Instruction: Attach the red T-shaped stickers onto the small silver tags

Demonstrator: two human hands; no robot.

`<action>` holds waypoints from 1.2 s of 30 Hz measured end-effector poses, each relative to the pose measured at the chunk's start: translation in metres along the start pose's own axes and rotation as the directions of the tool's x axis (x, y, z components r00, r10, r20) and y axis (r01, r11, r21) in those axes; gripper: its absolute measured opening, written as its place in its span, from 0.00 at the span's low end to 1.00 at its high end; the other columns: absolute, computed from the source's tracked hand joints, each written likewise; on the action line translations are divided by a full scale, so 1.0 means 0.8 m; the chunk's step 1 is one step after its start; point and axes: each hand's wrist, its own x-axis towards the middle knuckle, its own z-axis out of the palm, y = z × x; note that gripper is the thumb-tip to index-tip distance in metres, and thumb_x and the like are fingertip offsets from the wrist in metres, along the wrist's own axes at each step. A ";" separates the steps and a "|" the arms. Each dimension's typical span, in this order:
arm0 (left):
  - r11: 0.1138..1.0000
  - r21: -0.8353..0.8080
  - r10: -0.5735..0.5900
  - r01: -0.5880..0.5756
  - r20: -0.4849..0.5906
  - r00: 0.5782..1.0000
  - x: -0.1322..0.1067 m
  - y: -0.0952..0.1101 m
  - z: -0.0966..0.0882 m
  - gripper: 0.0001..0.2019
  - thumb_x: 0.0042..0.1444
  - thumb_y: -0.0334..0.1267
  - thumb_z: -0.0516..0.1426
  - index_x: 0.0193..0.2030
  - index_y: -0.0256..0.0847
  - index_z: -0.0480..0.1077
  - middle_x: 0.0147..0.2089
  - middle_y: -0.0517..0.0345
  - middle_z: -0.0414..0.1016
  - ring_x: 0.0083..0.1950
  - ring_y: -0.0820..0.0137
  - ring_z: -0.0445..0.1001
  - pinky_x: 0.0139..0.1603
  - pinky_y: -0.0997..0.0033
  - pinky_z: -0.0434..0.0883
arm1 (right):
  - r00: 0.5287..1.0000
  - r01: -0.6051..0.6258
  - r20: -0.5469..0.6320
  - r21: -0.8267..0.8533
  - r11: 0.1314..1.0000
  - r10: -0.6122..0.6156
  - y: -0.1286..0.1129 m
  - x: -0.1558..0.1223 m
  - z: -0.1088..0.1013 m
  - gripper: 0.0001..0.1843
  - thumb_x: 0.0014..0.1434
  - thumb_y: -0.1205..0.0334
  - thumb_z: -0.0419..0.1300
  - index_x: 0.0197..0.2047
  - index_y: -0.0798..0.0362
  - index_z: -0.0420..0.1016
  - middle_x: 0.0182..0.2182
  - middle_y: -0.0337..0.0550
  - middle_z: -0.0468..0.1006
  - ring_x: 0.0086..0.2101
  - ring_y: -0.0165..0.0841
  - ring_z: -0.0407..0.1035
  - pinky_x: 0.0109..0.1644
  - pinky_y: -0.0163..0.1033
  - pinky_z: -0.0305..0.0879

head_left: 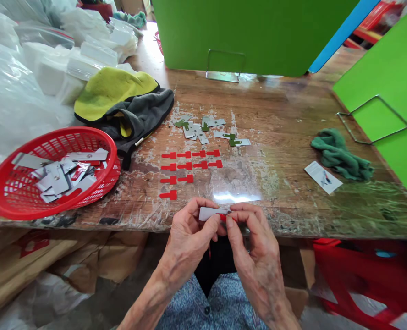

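My left hand [189,236] pinches a small grey metal plate [212,213] just below the table's front edge. My right hand [251,243] is closed against the plate's right end, where a bit of a red plastic tab [223,217] shows between the fingertips. On the table ahead lie rows of red tabs [189,166]. Further back is a scatter of grey plates with green tabs [208,129].
A red basket [4,201] at left holds several grey plates with red tabs. Behind it lie a yellow and grey cloth [128,103] and bagged white stock [14,91]. A green rag [341,153] and a white card [323,177] lie at right. Green boards [258,32] stand behind.
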 end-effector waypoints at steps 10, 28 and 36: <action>0.892 0.388 0.289 -0.234 -0.091 0.953 -0.009 -0.018 0.006 0.02 0.58 0.33 0.59 0.37 0.43 0.70 0.29 0.63 0.77 0.30 0.73 0.76 0.34 0.75 0.74 | 0.997 0.076 -0.013 -0.189 0.979 -0.080 -0.014 0.000 -0.002 0.07 0.68 0.69 0.53 0.40 0.52 0.72 0.30 0.40 0.79 0.28 0.29 0.76 0.33 0.31 0.72; 0.943 0.310 0.143 -0.117 -0.061 0.988 -0.010 -0.017 0.003 0.02 0.57 0.34 0.59 0.34 0.41 0.70 0.26 0.64 0.72 0.27 0.74 0.70 0.30 0.76 0.68 | 0.976 -0.205 0.080 -0.011 0.979 0.205 -0.007 0.013 -0.027 0.10 0.63 0.58 0.58 0.29 0.50 0.73 0.35 0.44 0.74 0.34 0.34 0.74 0.33 0.38 0.72; 0.989 0.139 -0.053 0.054 -0.012 0.999 -0.009 -0.003 -0.004 0.08 0.52 0.39 0.63 0.34 0.40 0.68 0.21 0.64 0.72 0.23 0.76 0.68 0.25 0.78 0.65 | 0.903 -0.380 0.225 0.017 0.925 0.366 -0.004 0.009 -0.026 0.13 0.65 0.53 0.54 0.31 0.49 0.69 0.25 0.37 0.74 0.25 0.31 0.69 0.30 0.38 0.64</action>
